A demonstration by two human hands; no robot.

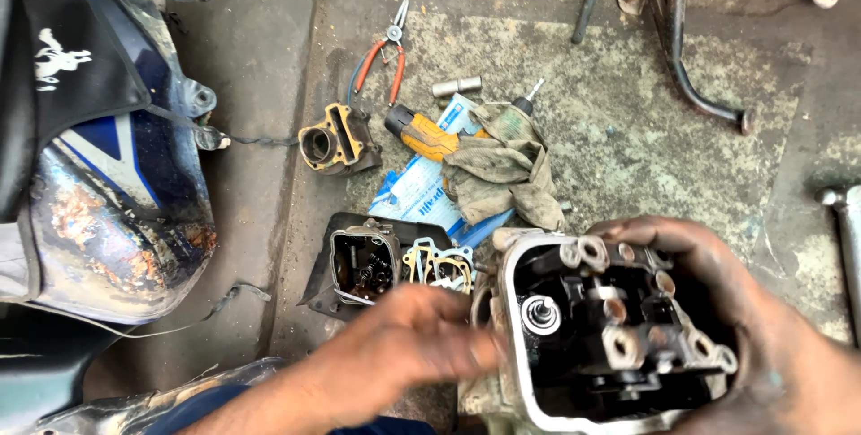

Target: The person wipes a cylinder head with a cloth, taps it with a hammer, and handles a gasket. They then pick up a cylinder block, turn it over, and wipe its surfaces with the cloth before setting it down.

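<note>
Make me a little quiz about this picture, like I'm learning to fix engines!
1. True or false: the right hand holds the engine head.
2. Which lies nearest the rag? A pliers B screwdriver C tank
3. Fill in: the pliers have ____ handles.

Key: 1 true. 2 B. 3 red. The left hand is at the head's edge.
</note>
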